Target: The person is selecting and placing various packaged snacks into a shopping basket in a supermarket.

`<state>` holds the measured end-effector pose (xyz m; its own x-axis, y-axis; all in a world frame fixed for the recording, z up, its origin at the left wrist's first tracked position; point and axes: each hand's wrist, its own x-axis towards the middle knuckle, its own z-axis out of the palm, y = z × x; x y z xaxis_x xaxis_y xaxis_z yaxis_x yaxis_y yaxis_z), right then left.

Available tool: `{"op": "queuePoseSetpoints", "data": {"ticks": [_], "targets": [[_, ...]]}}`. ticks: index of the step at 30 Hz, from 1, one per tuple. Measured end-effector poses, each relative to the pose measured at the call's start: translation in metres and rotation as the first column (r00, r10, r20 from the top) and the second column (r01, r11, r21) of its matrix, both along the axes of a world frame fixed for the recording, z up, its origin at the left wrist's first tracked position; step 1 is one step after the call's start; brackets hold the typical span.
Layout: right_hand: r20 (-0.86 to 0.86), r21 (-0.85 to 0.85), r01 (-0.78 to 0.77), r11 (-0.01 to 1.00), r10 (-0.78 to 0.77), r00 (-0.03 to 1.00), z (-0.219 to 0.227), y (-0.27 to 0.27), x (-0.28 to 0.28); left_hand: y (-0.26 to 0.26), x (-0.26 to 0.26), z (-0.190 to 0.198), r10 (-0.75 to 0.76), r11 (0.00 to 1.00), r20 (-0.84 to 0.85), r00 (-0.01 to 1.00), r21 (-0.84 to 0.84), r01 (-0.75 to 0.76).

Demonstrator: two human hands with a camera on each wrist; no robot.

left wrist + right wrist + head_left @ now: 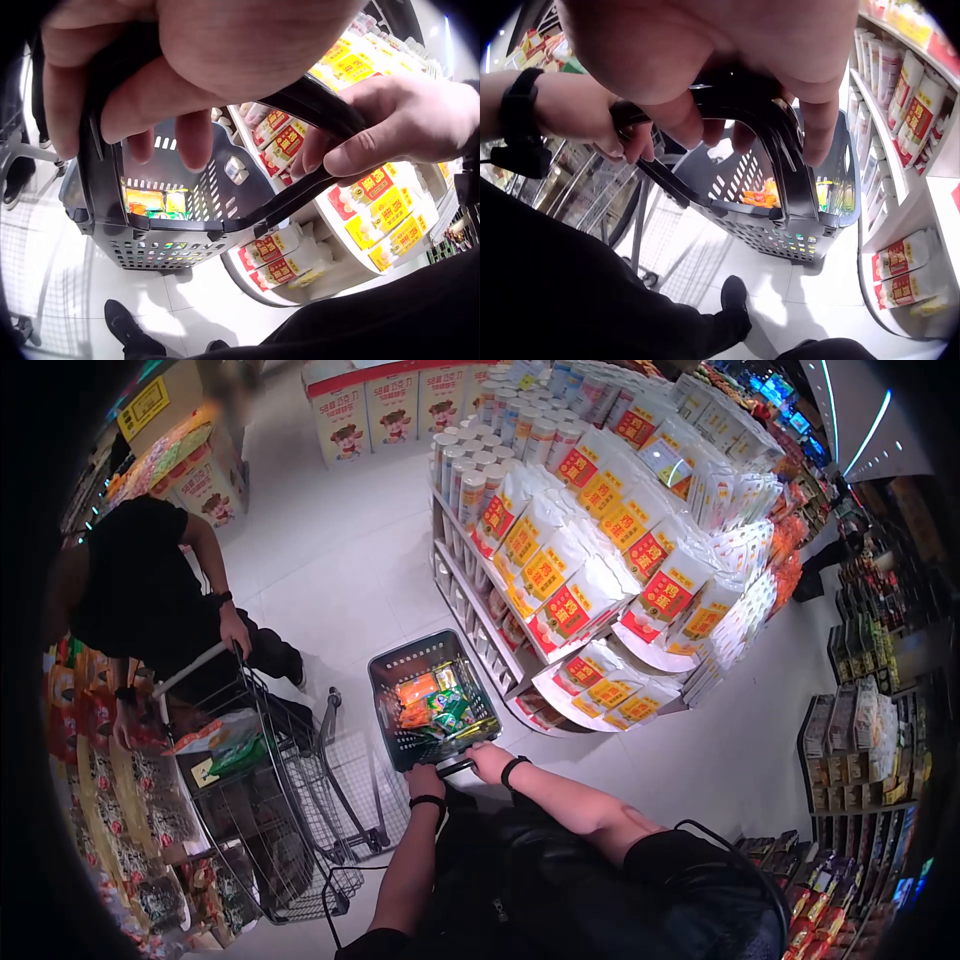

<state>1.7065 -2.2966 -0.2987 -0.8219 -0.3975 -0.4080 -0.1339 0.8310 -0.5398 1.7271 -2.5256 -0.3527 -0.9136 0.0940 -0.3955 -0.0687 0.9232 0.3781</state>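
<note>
A dark grey shopping basket (388,732) with perforated walls is in front of me. Orange snack packets (416,688) and green packets (450,708) lie inside it. My left hand (424,782) grips one end of the basket's black handle (456,767), fingers curled over it. On the other end, my right hand (490,762) holds the handle from above. Both wrist views show the fingers wrapped around the handle, with the right hand (409,124) across from the left in the left wrist view.
At left a person in black (135,585) holds a wire shopping cart (325,780) with packages in its upper part. A curved display of white, red and yellow bags (575,600) stands just right of the basket. Snack shelves line the far right, with printed cartons (390,410) at the back.
</note>
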Motion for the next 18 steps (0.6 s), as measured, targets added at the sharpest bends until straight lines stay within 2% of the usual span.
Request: {"op": "queuePoseSetpoints", "data": {"ticks": [3,4,8,10,12,13,14,15,17,18], "targets": [[-0.086,-0.117,0.010,0.993,-0.020,0.996,0.011,0.012,-0.012,0.002,-0.021,-0.022,0.000,1.000,-0.001,1.000,0.028,0.000],[-0.112,-0.149,0.007,0.989,-0.024,0.993,0.022,0.015,-0.018,0.003,-0.028,-0.018,0.009,1.000,-0.010,1.000,0.019,-0.009],[-0.014,-0.199,0.018,0.980,-0.022,1.000,0.064,0.045,-0.053,0.006,-0.042,0.007,0.063,0.998,0.005,0.998,-0.006,-0.063],[-0.110,-0.280,0.039,0.959,-0.072,0.991,0.087,0.071,-0.072,0.008,-0.049,0.004,0.069,0.998,0.037,0.997,0.003,-0.069],[-0.152,-0.343,0.148,0.928,-0.210,0.966,0.115,0.100,-0.090,0.002,-0.052,-0.001,0.049,0.999,0.072,0.996,0.018,-0.051],[-0.169,-0.380,0.215,0.900,-0.296,0.940,0.126,0.118,-0.097,0.002,-0.048,0.010,0.075,0.996,0.017,0.997,0.052,-0.076],[-0.189,-0.418,0.279,0.864,-0.384,0.904,0.139,0.137,-0.106,-0.005,-0.046,-0.012,0.040,0.997,0.004,0.999,0.060,-0.041],[-0.162,-0.437,0.413,0.799,-0.522,0.837,0.181,0.148,-0.109,-0.011,-0.045,-0.036,0.049,0.995,0.042,0.998,0.084,-0.053],[-0.288,-0.491,0.488,0.722,-0.663,0.691,0.185,0.192,-0.124,-0.007,-0.045,-0.009,0.101,0.980,0.025,0.995,0.168,-0.104],[-0.335,-0.509,0.529,0.679,-0.722,0.605,0.193,0.210,-0.128,-0.007,-0.047,-0.003,0.089,0.988,0.027,0.996,0.127,-0.092]]}}
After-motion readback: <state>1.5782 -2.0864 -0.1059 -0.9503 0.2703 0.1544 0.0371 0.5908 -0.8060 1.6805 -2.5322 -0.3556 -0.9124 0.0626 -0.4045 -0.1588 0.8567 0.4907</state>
